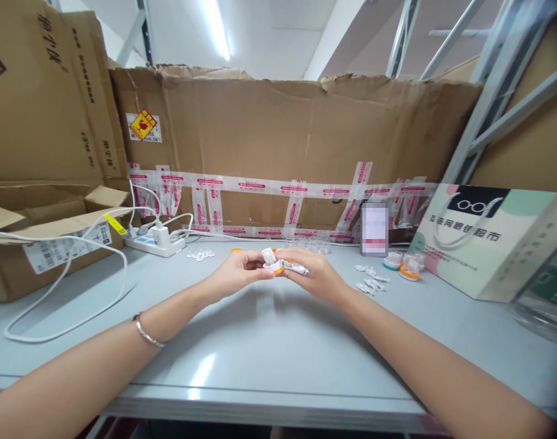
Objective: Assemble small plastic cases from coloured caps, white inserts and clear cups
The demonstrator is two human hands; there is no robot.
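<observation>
My left hand is closed, thumb in front, on a small round piece with a white top and an orange rim. A white block with dark dots stands upright on that piece. Close beside it, my right hand is curled with several small flat white pieces under its fingers. Its fingertips reach the round piece, but they are partly hidden. Behind the hands, clear plastic pieces and an orange ring lie on the grey table.
White flat pieces lie at the left, others at the right. Round orange-rimmed parts are near a paper bag. A phone leans at the back. A power strip with loose cables and an open carton occupy the left.
</observation>
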